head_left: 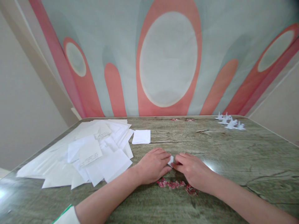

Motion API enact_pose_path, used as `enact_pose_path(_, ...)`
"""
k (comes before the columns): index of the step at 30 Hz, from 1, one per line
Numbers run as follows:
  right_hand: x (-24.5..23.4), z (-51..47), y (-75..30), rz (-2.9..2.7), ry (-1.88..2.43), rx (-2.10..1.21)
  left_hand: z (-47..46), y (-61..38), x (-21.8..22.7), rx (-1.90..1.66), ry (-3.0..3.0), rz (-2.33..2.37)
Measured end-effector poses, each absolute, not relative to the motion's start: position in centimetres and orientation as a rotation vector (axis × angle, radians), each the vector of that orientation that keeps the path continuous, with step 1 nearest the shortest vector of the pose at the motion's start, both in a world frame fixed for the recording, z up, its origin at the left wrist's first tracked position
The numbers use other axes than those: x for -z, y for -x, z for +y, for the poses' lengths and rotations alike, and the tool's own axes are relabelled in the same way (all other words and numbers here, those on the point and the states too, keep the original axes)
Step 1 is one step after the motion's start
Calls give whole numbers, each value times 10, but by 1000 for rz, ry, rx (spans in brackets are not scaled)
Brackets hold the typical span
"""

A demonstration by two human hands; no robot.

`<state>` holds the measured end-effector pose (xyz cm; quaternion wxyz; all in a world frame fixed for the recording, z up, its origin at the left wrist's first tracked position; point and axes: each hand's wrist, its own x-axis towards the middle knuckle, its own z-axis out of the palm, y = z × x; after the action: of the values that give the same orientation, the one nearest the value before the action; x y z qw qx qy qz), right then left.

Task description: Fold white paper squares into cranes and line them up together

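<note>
Left hand and right hand are both pinching a small folded white paper between them; it is sitting nearer and right of the square paper stack on the bench; loose paper sheets are spreading left of that stack; white origami cranes are standing well to its right.

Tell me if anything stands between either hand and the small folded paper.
Nothing visible does: the left hand and right hand both have fingertips at the paper. The stack lies farther back, out of the way.
</note>
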<state>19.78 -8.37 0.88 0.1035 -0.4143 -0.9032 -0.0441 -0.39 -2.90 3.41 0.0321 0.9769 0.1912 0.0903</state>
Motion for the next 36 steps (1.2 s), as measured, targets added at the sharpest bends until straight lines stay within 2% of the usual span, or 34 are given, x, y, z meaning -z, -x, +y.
enact_pose_path(6,-9,-85,-199,-2645,1157,2,-27,6,-34,-285,-2964,562)
enact_pose_path(12,-2,-74,-207,-2332,1210,-158,-20,10,-31,-347,-2840,504)
enact_pose_path(29,9,-61,-207,-2483,1002,252,-13,12,-17,-522,-2460,551)
enact_pose_path(36,9,-62,-203,-2543,994,292,-13,12,-16,-522,-2414,590)
